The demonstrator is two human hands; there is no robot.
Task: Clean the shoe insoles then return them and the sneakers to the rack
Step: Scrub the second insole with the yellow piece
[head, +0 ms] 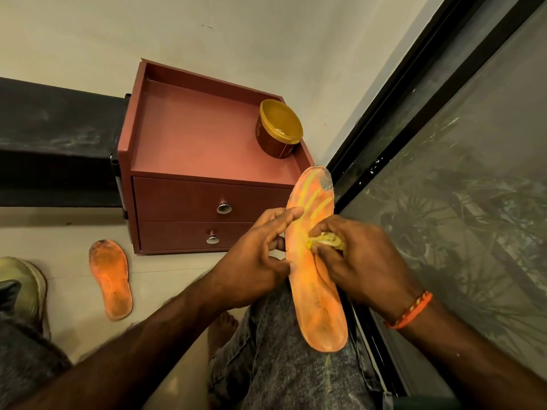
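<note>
The orange insole [318, 279] is lying along my knee; my left hand [251, 267] is gripping its edge while my right hand [361, 261] is pinching a yellow cloth [325, 241] against it. I'm seeing the second insole [111, 279] lying on the floor [165, 270], a tub [278, 128] sitting on the red drawer cabinet [192, 137].

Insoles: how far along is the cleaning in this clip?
Nothing looks finished. In hand: left hand steadies one insole on the knee; right hand rubs it with a yellow cloth. Left: the dirty second insole on the floor, then returning insoles and sneaker.
</note>
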